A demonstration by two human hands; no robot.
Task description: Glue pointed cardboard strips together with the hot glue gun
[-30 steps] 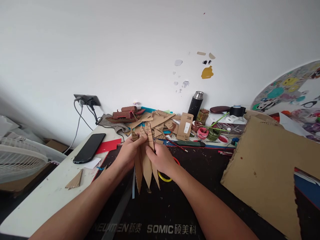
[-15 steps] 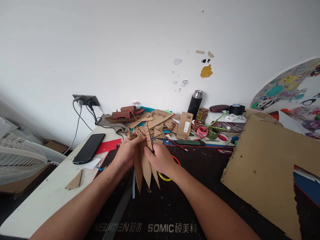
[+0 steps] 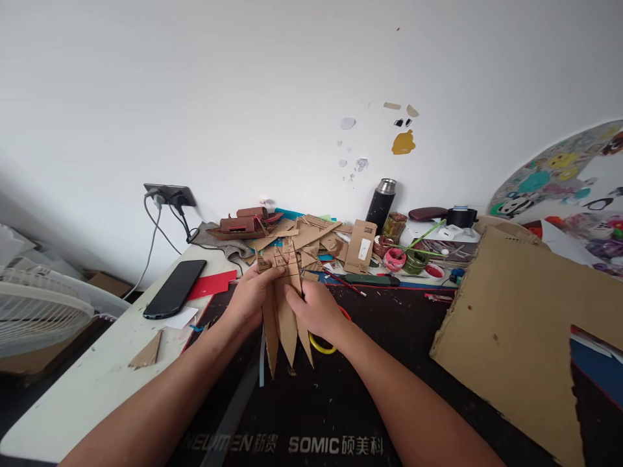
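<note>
"Where are the pieces, and how are you gripping?"

"Three pointed cardboard strips (image 3: 286, 327), fanned above the dark desk mat (image 3: 341, 402). My left hand (image 3: 249, 295) pinches their marked upper ends, thumb in front; my right hand (image 3: 314, 308) pinches lower, from the right edge."

"Progress?"

"Points look cut, lines and figures drawn on. Likely not joined: tips stand apart. Large cardboard sheet (image 3: 496, 337) at right has an opening in it; how much more is wanted from it, can't say."

"Obscured?"

"My fingers behind the strips. Marks too small to read fully. Yellow-and-red ring (image 3: 323, 349), part-covered by my right wrist, perhaps a scissors handle. Sheet runs out of view."
</note>
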